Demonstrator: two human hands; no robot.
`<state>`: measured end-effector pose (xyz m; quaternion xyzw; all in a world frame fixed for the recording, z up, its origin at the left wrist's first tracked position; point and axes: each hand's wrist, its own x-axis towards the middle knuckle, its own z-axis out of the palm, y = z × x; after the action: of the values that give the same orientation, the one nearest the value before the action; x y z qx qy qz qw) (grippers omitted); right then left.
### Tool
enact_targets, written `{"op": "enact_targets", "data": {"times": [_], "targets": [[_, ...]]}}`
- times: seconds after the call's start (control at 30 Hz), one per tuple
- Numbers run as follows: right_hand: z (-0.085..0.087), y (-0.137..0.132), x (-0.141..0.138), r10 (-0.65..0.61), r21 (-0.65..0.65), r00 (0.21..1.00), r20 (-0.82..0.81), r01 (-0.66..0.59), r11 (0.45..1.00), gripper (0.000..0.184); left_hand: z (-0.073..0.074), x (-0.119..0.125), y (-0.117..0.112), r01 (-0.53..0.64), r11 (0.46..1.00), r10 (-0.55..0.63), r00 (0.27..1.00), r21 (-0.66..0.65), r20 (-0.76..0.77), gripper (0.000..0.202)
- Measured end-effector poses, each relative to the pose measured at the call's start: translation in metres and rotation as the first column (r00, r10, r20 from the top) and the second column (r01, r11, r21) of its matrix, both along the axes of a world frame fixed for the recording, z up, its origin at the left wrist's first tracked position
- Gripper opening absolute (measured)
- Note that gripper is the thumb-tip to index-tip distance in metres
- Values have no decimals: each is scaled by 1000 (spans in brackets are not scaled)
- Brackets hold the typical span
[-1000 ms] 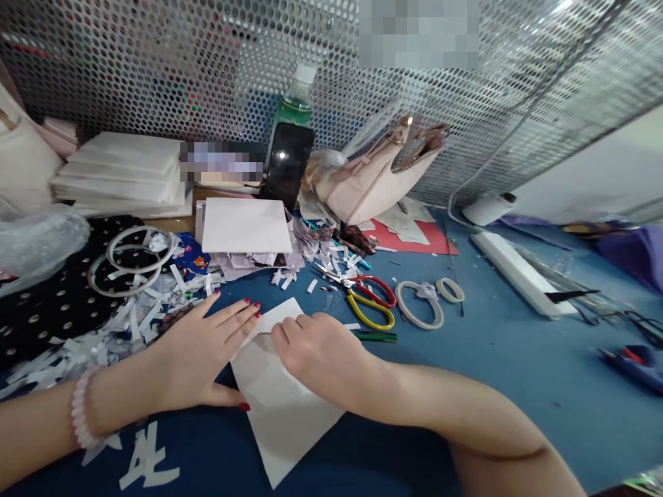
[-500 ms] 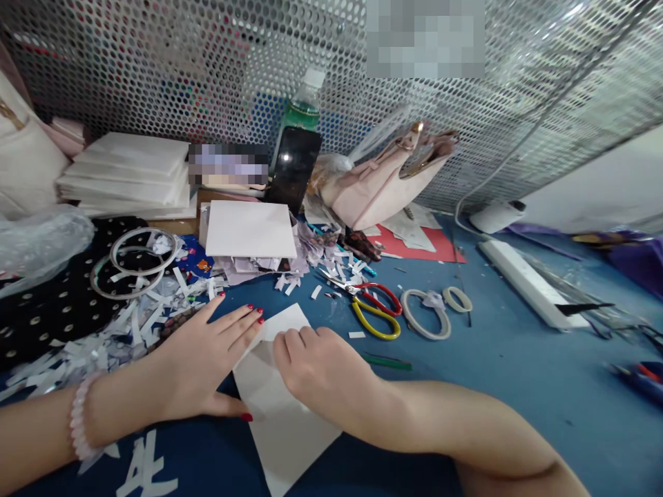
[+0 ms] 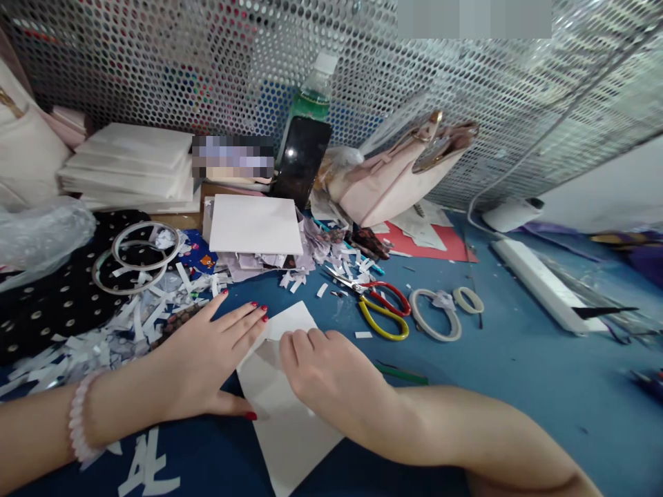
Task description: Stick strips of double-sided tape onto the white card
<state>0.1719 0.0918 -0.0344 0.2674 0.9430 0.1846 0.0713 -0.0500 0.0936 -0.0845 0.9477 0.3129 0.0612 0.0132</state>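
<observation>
A sheet of white paper point(image 3: 290, 442) lies slantwise on the blue table, with a line or fold across its upper part. My left hand point(image 3: 202, 359) rests flat along the paper's left edge, fingers stretched and thumb apart. On the paper's upper right part sits my right hand point(image 3: 336, 386), closed with the knuckles up. Its fingertips are hidden, so whatever it pinches, if anything, does not show. Scissors point(image 3: 380, 304) with one red and one yellow handle lie beyond the right hand. A thin green tool point(image 3: 404, 374) lies beside that wrist.
Rolls of tape point(image 3: 435, 316) lie right of the scissors, with a white power strip point(image 3: 543, 286) further right. Paper scraps point(image 3: 98, 352) heap at left. Behind stand a white card stack point(image 3: 256, 224), a phone point(image 3: 303, 162), a bottle point(image 3: 313, 96) and a pink handbag point(image 3: 388, 179).
The view has shifted slightly, so the items on the right sit further right in the picture. Both hands keep nearly the same pose on the paper.
</observation>
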Motion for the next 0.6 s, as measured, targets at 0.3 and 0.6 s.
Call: {"op": "enact_targets", "data": {"times": [0.3,0.6], "targets": [[-3,-2,3,1,44,1000,-29,0,999,17,-2,0,-1,-12,1000,12,1000,-14,-1,88],[1,1,3,-26,-38,999,39,27,999,13,-2,0,-1,-10,1000,10,1000,8,6,88]]}}
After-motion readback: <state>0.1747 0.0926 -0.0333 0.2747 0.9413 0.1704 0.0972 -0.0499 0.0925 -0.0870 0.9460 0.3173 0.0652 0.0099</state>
